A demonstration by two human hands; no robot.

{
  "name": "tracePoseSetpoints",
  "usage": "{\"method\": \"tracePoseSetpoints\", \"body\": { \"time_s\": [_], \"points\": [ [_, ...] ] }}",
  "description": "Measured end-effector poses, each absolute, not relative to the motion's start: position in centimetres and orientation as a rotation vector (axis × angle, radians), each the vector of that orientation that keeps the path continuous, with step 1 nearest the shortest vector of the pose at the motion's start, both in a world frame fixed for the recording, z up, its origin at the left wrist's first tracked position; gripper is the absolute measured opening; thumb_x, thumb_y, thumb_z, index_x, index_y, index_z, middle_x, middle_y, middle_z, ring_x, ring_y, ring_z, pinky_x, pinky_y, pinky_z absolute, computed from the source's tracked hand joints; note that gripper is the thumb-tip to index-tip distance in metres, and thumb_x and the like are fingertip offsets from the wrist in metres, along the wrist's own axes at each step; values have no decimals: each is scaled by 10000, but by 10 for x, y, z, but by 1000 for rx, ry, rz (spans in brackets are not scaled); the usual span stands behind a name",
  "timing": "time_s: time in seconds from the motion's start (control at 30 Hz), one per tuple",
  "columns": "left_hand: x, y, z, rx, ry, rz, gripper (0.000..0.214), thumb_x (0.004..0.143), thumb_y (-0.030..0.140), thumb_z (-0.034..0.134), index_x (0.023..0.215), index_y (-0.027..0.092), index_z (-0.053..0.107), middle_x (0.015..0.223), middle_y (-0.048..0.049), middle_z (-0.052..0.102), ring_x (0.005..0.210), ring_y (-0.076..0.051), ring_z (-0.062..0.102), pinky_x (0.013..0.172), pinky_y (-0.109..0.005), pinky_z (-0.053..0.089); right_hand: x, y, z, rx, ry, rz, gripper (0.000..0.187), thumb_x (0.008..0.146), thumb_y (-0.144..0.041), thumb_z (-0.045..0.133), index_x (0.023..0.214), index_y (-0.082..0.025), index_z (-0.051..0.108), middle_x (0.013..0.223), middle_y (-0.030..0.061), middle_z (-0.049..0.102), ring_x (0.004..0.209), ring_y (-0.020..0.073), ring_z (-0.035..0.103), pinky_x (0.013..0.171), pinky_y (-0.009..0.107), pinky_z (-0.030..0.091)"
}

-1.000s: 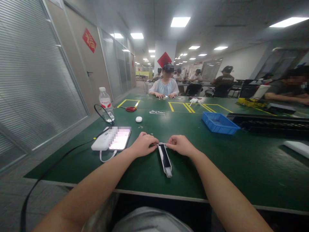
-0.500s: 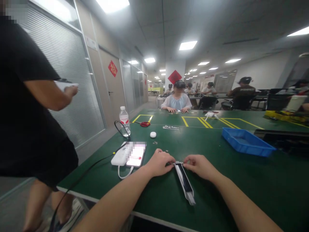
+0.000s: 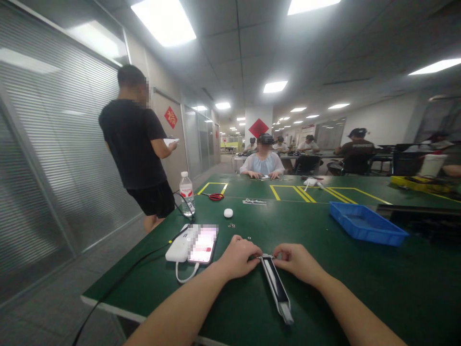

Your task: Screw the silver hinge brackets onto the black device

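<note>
The slim white-and-dark piece (image 3: 276, 284) lies on the green table (image 3: 378, 274), its far end between the left hand (image 3: 240, 257) and right hand (image 3: 298, 262), whose fingertips pinch that end's left and right sides.

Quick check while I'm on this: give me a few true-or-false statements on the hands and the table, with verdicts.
1. The left hand and the right hand are both at the far end of the slim black-and-white piece. True.
2. The red-handled scissors are in the right hand. False: they lie on the green table, away from both hands.
3. The water bottle stands upright. True.
4. The blue tray is to the left of the phone. False: the tray is to the right of both hands, the phone to the left.
5. The small rounded white case sits inside the tray. False: it is on the table.
</note>
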State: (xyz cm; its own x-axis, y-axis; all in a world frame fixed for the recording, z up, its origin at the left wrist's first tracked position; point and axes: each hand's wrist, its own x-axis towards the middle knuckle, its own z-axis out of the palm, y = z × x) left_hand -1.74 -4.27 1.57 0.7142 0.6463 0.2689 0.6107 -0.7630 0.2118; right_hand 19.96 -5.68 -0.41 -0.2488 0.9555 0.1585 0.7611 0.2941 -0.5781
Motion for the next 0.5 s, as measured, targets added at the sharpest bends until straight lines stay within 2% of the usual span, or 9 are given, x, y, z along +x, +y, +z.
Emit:
{"method": "tracePoseSetpoints", "body": {
  "time_s": [0.2,0.5],
  "points": [
    [-15,-48,21,2781,1078,498,149,830,223,530,948,226,621,944,3,680,921,-164,579,846,-341,295,199,-58,-2,-1475,-2109,602,198,763,-314,578,833,-162,683,568,-15,514,542,110,448,517,222,305],
    [-14,-41,14,2764,1052,518,144,850,221,530,954,232,629,970,7,684,922,-158,590,839,-331,301,197,-58,-3,-1453,-2110,523,187,783,-319,571,815,-169,678,570,-13,532,551,113,466,535,221,319]
  ]
}}
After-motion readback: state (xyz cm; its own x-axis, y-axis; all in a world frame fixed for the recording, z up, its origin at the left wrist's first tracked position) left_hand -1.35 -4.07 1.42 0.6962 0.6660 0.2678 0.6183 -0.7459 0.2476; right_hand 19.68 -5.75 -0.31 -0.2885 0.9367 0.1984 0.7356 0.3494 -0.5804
